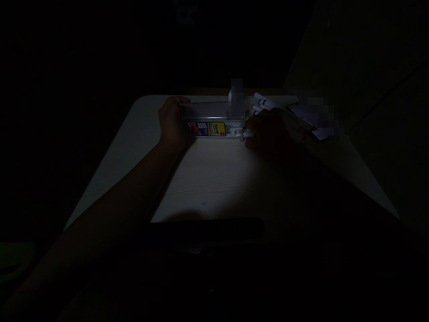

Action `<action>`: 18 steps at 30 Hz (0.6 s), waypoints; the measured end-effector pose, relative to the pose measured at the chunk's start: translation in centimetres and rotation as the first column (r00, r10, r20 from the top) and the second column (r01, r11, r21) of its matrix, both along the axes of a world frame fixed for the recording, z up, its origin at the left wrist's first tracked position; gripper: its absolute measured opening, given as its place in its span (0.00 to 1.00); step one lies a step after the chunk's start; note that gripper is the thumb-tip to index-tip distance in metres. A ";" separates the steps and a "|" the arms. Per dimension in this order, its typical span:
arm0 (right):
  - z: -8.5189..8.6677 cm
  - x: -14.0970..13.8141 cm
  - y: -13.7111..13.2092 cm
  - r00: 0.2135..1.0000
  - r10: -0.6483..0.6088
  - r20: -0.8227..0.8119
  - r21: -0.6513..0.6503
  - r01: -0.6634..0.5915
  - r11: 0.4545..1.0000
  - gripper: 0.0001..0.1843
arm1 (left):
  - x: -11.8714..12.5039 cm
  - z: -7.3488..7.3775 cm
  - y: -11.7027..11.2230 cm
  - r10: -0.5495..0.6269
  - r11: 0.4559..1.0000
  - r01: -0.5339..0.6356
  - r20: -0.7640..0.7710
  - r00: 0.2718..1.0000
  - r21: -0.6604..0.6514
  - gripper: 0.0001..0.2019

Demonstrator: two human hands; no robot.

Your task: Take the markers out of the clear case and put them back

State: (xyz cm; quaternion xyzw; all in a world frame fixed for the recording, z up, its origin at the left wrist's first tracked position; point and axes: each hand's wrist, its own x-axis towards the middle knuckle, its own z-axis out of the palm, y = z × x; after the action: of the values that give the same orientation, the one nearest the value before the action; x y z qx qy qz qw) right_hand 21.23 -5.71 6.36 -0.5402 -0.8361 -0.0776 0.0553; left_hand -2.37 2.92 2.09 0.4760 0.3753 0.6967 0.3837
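The scene is very dark. A clear plastic marker case [214, 117] with a red and yellow label lies across the far part of a white table [214, 179]. My left hand [172, 120] grips the case's left end. My right hand [266, 132] is at the case's right end, its fingers closed around a white marker [244, 133]. Several white markers with coloured caps [263, 102] lie just beyond my right hand.
A small clear box [236, 94] stands behind the case. Papers or cards [311, 123] lie at the table's far right. A dark strip [208, 228] runs along the table's near edge. Everything around the table is black.
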 end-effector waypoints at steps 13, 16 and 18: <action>-0.1 -0.6 -0.1 1.000 -0.002 0.022 -0.042 0.003 0.999 0.21 | 0.2 0.2 -0.1 0.053 0.997 -0.050 0.061 0.997 -0.061 0.02; -0.1 -0.6 0.0 0.995 -0.083 0.050 -0.003 0.083 0.997 0.19 | 0.1 0.1 0.0 0.033 0.998 -0.031 0.034 0.999 -0.048 0.02; 0.0 -0.5 0.0 0.992 -0.113 0.051 0.033 0.111 0.993 0.19 | 0.0 0.0 0.3 0.026 0.998 -0.024 0.030 0.999 -0.060 0.05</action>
State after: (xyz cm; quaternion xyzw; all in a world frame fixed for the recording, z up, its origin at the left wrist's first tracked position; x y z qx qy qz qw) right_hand 20.73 -5.71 6.34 -0.5832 -0.8043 -0.1076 0.0368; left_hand -2.37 3.19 2.11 0.4490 0.3958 0.6971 0.3947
